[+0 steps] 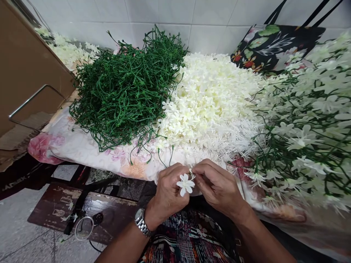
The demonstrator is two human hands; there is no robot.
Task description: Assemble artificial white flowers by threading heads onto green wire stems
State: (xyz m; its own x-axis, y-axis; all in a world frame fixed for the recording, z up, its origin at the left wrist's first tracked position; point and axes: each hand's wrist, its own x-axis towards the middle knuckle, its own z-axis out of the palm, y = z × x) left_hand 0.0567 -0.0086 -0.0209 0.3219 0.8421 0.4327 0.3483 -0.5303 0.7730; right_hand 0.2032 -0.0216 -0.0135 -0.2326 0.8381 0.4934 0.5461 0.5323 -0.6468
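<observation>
The left hand and right hand meet fingertip to fingertip, pinching a small white flower. Just beyond lies a heap of white blossoms beside tangled green stems.

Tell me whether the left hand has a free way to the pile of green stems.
Probably yes: the left hand is pinching a white flower, but nothing stands between it and the green stems just ahead on the cloth.

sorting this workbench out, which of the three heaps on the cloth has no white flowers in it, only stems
The dark green stem pile at the left. The middle heap is loose white blossoms, and the right heap has white flowers already on green stems.
</observation>
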